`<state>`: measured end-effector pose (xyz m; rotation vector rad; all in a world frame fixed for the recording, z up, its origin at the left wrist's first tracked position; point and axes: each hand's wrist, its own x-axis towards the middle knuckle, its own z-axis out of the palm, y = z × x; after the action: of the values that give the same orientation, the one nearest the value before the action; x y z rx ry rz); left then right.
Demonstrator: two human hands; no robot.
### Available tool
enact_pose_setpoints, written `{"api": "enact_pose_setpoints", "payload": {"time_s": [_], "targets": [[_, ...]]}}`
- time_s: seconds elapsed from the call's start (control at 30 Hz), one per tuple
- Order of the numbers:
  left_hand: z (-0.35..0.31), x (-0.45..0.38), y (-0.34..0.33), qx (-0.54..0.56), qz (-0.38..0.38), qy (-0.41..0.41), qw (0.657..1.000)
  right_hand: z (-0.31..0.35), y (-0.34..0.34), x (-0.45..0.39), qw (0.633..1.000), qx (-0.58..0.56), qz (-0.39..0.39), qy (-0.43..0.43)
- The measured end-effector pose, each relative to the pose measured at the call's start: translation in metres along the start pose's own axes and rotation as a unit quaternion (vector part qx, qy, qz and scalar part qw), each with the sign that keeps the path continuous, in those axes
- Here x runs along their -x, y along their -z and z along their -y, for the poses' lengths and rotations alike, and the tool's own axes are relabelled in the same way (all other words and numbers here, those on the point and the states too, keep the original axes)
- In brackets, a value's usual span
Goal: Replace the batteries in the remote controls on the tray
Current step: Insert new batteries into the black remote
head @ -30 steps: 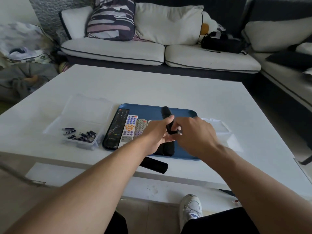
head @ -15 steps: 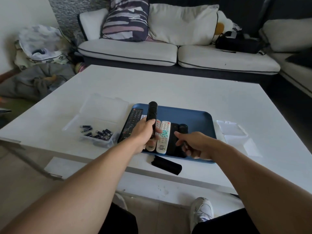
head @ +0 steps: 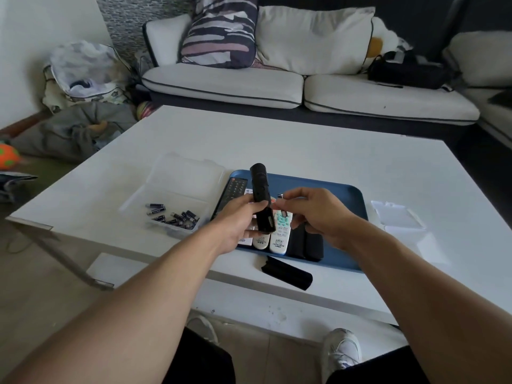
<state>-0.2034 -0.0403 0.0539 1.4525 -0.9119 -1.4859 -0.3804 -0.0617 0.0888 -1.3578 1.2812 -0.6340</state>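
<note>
Left hand (head: 238, 220) gripping black remote (head: 261, 199) upright, far end pointing away, right hand (head: 313, 214) pinching battery (head: 280, 196)

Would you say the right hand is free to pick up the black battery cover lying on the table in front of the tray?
Probably not yet: the right hand is pinching a small battery beside the black remote held by the left hand. Nothing lies over the battery cover; the path looks open.

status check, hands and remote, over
Left hand grips black remote above tray. Right hand pinches battery. Nothing in the way.
</note>
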Motion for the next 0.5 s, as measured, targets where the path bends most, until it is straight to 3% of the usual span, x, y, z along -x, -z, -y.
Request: {"api": "enact_pose_setpoints", "payload": {"time_s": [0.13, 0.33, 0.5], "targets": [[-0.0004, 0.003, 0.0022, 0.041, 0.009, -0.005, 0.999, -0.0012, -0.003, 0.0035, 0.999, 0.016, 0.041, 0.015], [-0.0003, 0.005, -0.001, 0.052, 0.017, -0.012, 0.998, -0.0056, -0.0037, 0.0056, 0.992, 0.091, -0.025, 0.085], [-0.002, 0.0054, -0.0058, 0.044, 0.027, -0.028, 0.998, -0.0072, 0.0005, 0.0055, 0.986, 0.113, -0.022, 0.123]]}}
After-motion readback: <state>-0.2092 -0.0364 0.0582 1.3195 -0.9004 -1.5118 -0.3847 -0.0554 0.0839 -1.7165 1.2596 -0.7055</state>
